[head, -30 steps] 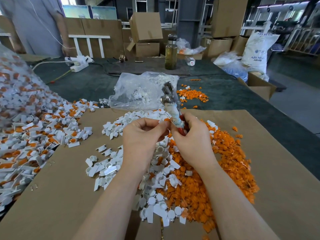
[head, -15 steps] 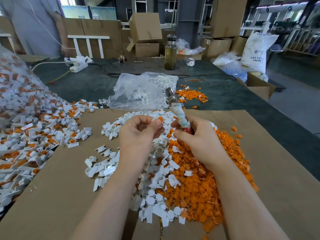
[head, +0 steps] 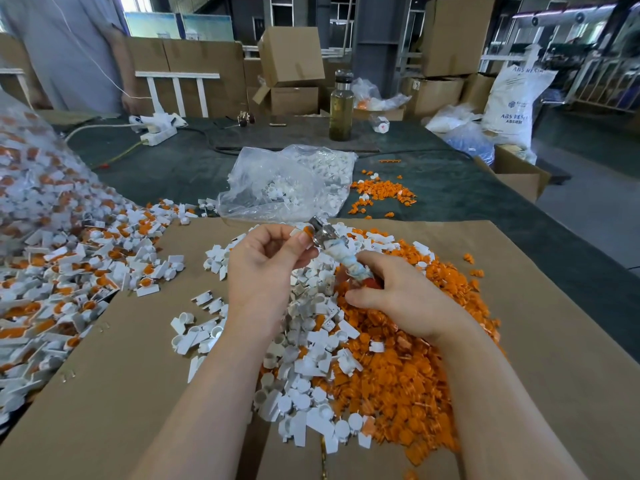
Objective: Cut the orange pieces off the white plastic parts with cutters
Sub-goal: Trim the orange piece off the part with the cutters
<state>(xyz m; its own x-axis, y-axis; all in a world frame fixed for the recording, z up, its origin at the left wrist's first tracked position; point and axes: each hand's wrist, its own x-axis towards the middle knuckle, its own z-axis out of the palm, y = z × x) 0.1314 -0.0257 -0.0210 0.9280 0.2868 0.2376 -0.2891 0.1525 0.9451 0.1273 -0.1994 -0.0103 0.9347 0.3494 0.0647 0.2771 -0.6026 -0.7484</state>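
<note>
The left hand [head: 266, 268] pinches a white plastic part [head: 300, 234] with its orange piece at the cutters [head: 325, 233], just at its 2 o'clock; the right hand [head: 391, 299] wraps the handles. Cutting is in hand, I judge; next, squeeze to snip the orange off.
</note>
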